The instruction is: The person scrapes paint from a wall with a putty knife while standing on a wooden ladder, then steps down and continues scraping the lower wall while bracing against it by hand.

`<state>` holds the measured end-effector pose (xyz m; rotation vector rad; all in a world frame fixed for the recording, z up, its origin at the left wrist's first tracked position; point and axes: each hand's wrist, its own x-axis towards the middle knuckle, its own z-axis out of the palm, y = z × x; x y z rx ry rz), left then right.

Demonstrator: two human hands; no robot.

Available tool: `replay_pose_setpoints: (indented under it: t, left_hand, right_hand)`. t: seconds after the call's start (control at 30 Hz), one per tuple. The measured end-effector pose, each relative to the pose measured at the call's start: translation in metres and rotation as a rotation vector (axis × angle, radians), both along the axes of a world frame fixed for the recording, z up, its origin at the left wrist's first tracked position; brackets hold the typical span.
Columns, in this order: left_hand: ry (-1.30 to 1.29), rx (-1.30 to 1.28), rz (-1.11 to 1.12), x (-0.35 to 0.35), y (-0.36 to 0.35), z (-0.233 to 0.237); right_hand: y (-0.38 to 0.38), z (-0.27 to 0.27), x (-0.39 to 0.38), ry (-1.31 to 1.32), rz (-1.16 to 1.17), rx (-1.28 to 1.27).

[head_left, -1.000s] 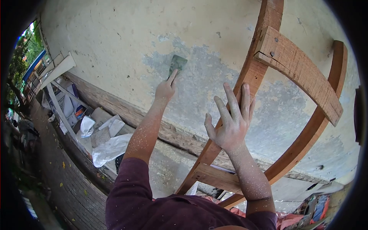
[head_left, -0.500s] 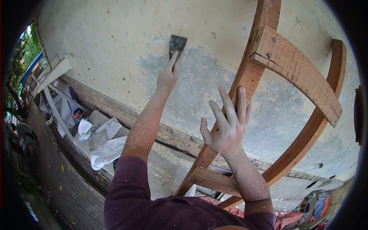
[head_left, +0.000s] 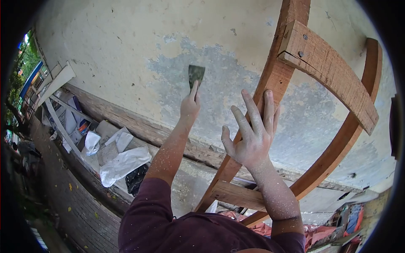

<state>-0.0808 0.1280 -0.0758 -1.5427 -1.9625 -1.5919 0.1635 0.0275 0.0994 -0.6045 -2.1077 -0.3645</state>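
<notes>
My left hand (head_left: 190, 105) is closed around the handle of a scraper (head_left: 196, 75), its wide dark blade pointing up over the wall. Bare grey patches show around the blade, where the cream paint (head_left: 114, 55) of the wall is gone. With fingers spread, my right hand (head_left: 253, 141) rests against the side rail of a wooden ladder (head_left: 270, 80). Pale dust and flecks cover both forearms. The scraper's handle is mostly hidden inside my fist.
A ladder rung (head_left: 329, 71) nailed to the rails stands right of my hands. Down at the left lie white sacks (head_left: 124, 165) and a black plastic bag (head_left: 136, 179), beside a brick pavement (head_left: 80, 215). Red cloth (head_left: 318, 234) lies at the lower right.
My left hand has moved down along the wall with the scraper, leaving more of the grey patch in sight above the blade. My right hand stays at the ladder.
</notes>
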Motion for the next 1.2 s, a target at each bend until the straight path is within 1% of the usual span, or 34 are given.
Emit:
replay_pose_setpoints:
  t: [0.07, 0.13, 0.17, 0.2, 0.27, 0.33, 0.37, 0.4, 0.47, 0.53, 0.57, 0.63, 0.67, 0.7, 0.73, 0.8, 0.87, 0.9, 0.93, 1.0, 1.03, 1.07, 1.1, 1.17, 1.2]
  left_hand:
    - [-0.035, 0.119, 0.023, 0.002, 0.010, 0.068]
    - [-0.044, 0.118, 0.033, 0.002, 0.012, 0.114]
    - [-0.052, 0.102, 0.047, 0.003, 0.013, 0.123]
    - [-0.057, 0.099, 0.044, 0.003, 0.011, 0.113]
    - [0.015, -0.013, 0.050, 0.000, 0.003, 0.069]
    - [0.058, -0.038, 0.026, -0.005, -0.002, 0.013]
    - [0.094, -0.056, 0.002, -0.010, -0.004, 0.001]
    - [0.101, -0.054, 0.007, -0.013, -0.002, 0.012]
    - [0.083, 0.030, 0.023, -0.007, 0.007, 0.051]
    - [0.060, 0.138, 0.037, 0.004, 0.017, 0.121]
    - [0.059, 0.144, 0.028, 0.009, 0.019, 0.142]
    - [0.026, 0.123, 0.098, 0.018, 0.025, 0.162]
    - [0.025, 0.120, 0.090, 0.021, 0.024, 0.152]
    - [0.069, 0.115, 0.041, 0.021, 0.023, 0.124]
    - [0.116, 0.109, -0.006, 0.022, 0.020, 0.092]
    - [0.211, -0.033, -0.025, 0.029, 0.009, 0.010]
    - [0.186, -0.031, -0.048, 0.038, 0.007, -0.027]
    - [0.147, -0.030, -0.074, 0.043, 0.011, -0.031]
    - [0.137, -0.029, -0.076, 0.050, 0.016, -0.015]
    - [0.121, 0.118, -0.027, 0.057, 0.026, 0.061]
    - [0.106, 0.146, -0.031, 0.062, 0.027, 0.101]
    - [0.094, 0.179, -0.035, 0.065, 0.028, 0.130]
    - [0.093, 0.190, -0.037, 0.066, 0.031, 0.136]
    - [0.099, 0.092, -0.024, 0.072, 0.027, 0.136]
    - [0.063, 0.101, -0.071, 0.075, 0.025, 0.104]
  right_hand:
    - [0.001, -0.001, 0.000, 0.011, 0.005, 0.016]
    - [0.002, -0.001, 0.000, 0.013, 0.012, 0.021]
    - [0.003, -0.002, 0.000, 0.016, 0.022, 0.012]
    - [0.002, -0.002, 0.000, 0.012, 0.018, 0.009]
    - [0.002, -0.002, 0.001, 0.011, 0.013, 0.012]
    - [0.001, -0.003, 0.002, 0.016, 0.014, 0.004]
    - [0.001, -0.002, 0.000, 0.013, 0.015, 0.004]
    - [0.002, -0.001, -0.001, 0.020, 0.019, 0.006]
    - [0.000, -0.001, 0.000, 0.009, 0.012, -0.005]
    - [0.000, -0.002, 0.001, 0.001, 0.013, -0.004]
    - [0.001, -0.001, 0.001, 0.001, 0.014, 0.002]
    - [0.002, -0.001, 0.001, 0.004, 0.015, 0.002]
    - [0.001, -0.001, 0.002, 0.006, 0.027, -0.007]
    - [0.001, -0.001, 0.002, 0.010, 0.036, -0.010]
    - [0.001, -0.002, 0.002, 0.013, 0.031, -0.015]
    - [0.002, -0.003, 0.002, 0.026, 0.039, -0.005]
    - [0.000, -0.003, 0.002, 0.032, 0.036, -0.004]
    - [0.001, -0.003, 0.002, 0.023, 0.032, -0.004]
    - [0.002, -0.002, 0.002, 0.013, 0.030, -0.004]
    - [0.002, -0.003, 0.002, 0.023, 0.040, -0.007]
    - [0.002, -0.004, 0.002, 0.018, 0.036, -0.005]
    - [0.002, -0.004, 0.003, 0.017, 0.036, 0.005]
    - [0.003, -0.004, 0.003, 0.015, 0.038, 0.017]
    - [0.004, -0.005, 0.003, 0.003, 0.023, 0.017]
    - [0.003, -0.005, 0.003, -0.003, 0.013, 0.014]
